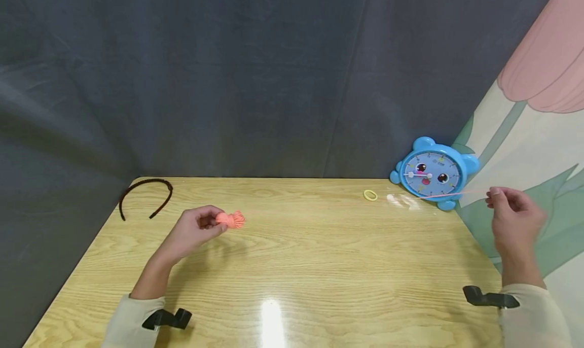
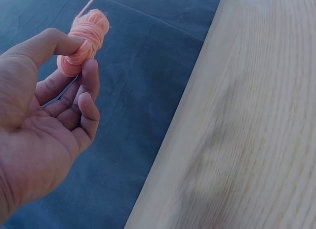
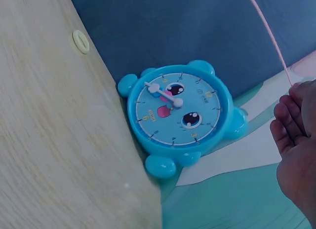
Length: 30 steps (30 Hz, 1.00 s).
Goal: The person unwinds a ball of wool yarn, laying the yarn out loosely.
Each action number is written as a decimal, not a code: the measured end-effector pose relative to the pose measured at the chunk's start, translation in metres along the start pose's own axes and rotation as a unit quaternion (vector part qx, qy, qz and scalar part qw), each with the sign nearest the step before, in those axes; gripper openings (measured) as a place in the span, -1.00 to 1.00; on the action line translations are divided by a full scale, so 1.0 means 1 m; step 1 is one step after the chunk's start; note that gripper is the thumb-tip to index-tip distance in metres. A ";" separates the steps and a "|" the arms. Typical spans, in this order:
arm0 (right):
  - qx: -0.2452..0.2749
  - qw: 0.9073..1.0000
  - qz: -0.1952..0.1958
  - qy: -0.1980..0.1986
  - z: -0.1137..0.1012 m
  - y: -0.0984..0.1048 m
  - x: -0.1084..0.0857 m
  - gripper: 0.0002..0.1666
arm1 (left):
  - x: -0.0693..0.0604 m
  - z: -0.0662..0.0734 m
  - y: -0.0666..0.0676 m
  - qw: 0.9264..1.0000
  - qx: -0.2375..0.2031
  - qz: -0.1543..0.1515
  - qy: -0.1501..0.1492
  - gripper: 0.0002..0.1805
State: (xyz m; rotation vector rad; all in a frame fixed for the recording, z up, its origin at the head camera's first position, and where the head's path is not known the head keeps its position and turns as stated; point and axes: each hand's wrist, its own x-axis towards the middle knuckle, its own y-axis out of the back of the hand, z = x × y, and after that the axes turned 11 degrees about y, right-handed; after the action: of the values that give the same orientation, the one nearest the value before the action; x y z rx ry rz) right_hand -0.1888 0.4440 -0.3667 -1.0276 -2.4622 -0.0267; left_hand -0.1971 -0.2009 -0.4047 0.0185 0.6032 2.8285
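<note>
At the far left corner of the tabletop lies a dark headband. Next, above the left part, the left hand pinches a peach yarn bundle. Near the far edge lies a yellow ring; at the far right corner is a blue clock. Beyond the right edge, the right hand pinches a peach strand.

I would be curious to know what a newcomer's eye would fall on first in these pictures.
Probably the bright blue clock with a cartoon face, at the back right corner of the wooden table. Next might come the coral yarn bundle gripped in the left hand over the table's left half, and the thin pink strand pinched by the right hand, far to the right.
</note>
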 end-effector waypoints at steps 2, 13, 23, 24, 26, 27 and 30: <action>-0.009 1.000 0.008 -0.024 0.002 0.003 -0.001 -0.93 | 0.000 0.000 0.002 1.000 0.002 0.001 -0.003 -0.77; -0.030 0.998 0.033 -0.054 0.017 0.009 -0.009 -0.90 | -0.005 -0.002 0.015 1.000 0.008 -0.008 -0.025 -0.81; -0.056 0.994 0.026 -0.092 0.035 0.022 -0.016 -0.89 | -0.006 -0.007 0.021 1.000 -0.014 -0.011 -0.018 -0.79; -0.062 0.993 0.016 -0.103 0.038 0.023 -0.018 -0.88 | -0.004 -0.008 0.020 1.000 -0.014 -0.013 -0.016 -0.78; -0.078 0.989 -0.015 -0.124 0.043 0.028 -0.021 -0.86 | -0.001 -0.009 0.015 1.000 -0.011 -0.019 -0.005 -0.77; -0.084 0.987 -0.029 -0.132 0.045 0.031 -0.023 -0.86 | 0.000 -0.010 0.012 1.000 -0.010 -0.023 -0.001 -0.76; -0.089 0.983 -0.072 -0.143 0.055 0.037 -0.029 -0.88 | 0.005 -0.012 0.004 0.999 -0.012 -0.031 0.018 -0.74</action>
State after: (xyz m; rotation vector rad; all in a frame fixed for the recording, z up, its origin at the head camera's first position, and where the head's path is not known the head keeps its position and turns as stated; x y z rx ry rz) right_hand -0.1684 0.4621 -0.4341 -0.9824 -2.8350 -0.1600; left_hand -0.2033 -0.2078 -0.4139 -0.0542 0.5675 2.7817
